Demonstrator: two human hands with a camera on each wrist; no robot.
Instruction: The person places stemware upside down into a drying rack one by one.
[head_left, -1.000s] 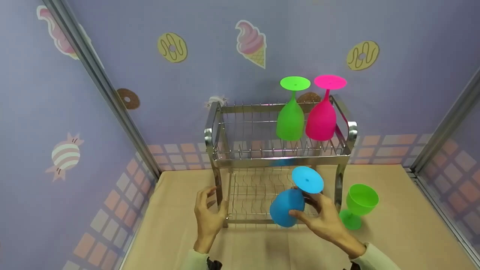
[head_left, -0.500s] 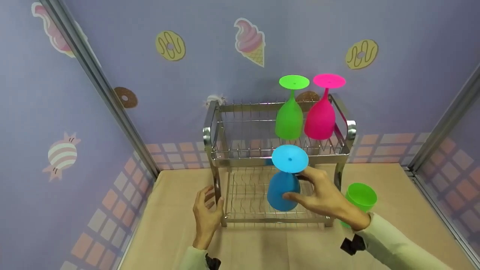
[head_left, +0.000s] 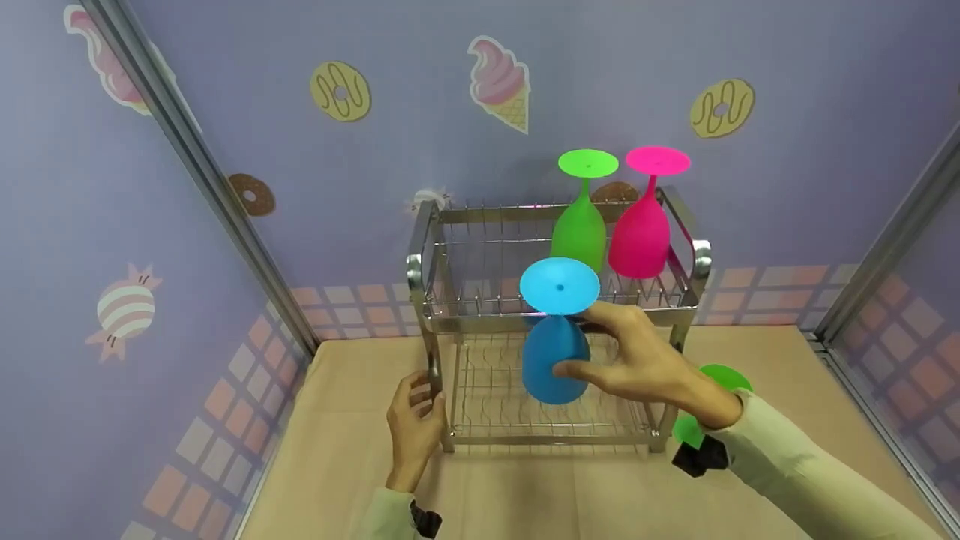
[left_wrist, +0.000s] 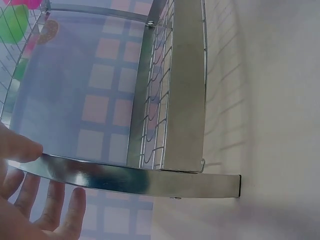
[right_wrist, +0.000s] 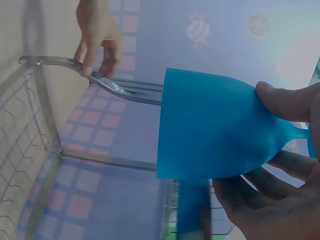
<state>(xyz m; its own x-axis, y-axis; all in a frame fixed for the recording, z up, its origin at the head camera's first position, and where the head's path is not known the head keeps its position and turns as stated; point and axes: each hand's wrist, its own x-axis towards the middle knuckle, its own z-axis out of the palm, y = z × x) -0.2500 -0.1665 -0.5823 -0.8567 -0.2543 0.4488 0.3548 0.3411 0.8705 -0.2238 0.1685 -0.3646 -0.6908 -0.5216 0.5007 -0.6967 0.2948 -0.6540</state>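
In the head view my right hand [head_left: 641, 364] holds a blue plastic goblet [head_left: 553, 367] upside down, its foot upward, in front of the upper tier of a metal dish rack [head_left: 510, 325]. The right wrist view shows the thumb on one side of the bowl [right_wrist: 215, 125] and the fingers on the other. My left hand [head_left: 416, 431] grips the rack's left front post [left_wrist: 100, 175], thumb on one side and fingers on the other. A green goblet [head_left: 577, 232] and a pink goblet [head_left: 639, 244] stand upside down on the upper tier, toward its right end.
Another green goblet [head_left: 726, 376] stands on the beige tabletop [head_left: 810, 420] to the rack's right, partly hidden by my right forearm. The rack's lower wire tier [head_left: 495, 405] lies below the blue goblet. Behind the rack rises a patterned wall [head_left: 420, 112].
My right hand has lifted the blue goblet up and leftward, turning it from tilted to nearly vertical, upside down. My left hand has closed in on the rack's post.
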